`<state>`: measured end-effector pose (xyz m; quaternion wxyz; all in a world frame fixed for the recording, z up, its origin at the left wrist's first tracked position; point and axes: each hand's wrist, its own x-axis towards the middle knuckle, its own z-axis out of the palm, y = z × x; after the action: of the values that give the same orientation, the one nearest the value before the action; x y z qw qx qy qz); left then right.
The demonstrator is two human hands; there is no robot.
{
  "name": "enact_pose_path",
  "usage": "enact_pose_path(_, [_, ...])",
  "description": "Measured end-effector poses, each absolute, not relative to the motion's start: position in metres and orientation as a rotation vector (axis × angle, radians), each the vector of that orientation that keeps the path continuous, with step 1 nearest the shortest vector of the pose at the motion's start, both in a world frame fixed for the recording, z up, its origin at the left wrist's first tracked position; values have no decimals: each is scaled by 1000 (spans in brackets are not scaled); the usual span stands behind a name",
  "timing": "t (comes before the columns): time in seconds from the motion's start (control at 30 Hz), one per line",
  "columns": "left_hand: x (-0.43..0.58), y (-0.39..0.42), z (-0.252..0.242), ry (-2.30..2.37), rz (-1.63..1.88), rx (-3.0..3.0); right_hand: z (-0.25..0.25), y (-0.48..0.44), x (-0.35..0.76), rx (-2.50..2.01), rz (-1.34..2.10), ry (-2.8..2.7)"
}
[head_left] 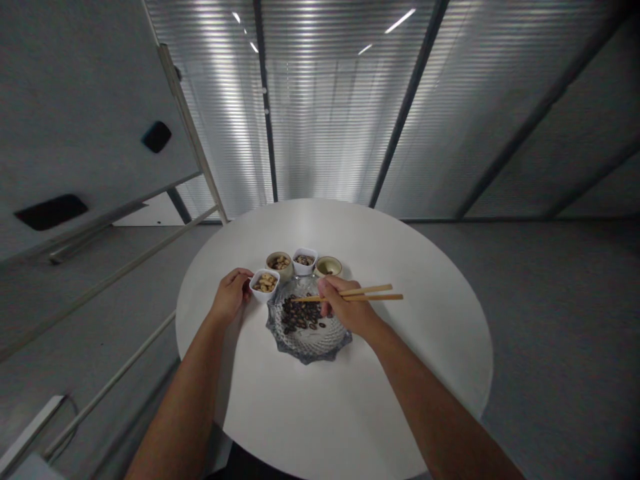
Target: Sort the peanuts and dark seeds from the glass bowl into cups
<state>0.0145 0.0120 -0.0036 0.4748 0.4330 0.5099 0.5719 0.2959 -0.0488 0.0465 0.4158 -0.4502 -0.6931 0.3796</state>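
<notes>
Quickly: right hand [347,305] clenched around slim wooden chopsticks [370,294], tips above dark glossy beans [300,315] piled in a scalloped, ribbed glass dish [307,350]. Left hand [231,295] loosely curled, nothing visibly held, just beside a square white ceramic bowl [258,291] of peanuts [265,283] on a smooth round white table [400,373].

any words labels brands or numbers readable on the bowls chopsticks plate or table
No readable text: the white square bowl, glass plate, wooden chopsticks and round white table show no words, labels, numbers or signs; any tiny marking would be too small to tell.
</notes>
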Motion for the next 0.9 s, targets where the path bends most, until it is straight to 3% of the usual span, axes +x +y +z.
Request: enact_pose_path(0.9, [20, 13, -1, 1261, 1395, 1060, 41, -47, 298, -1071, 1037, -1699])
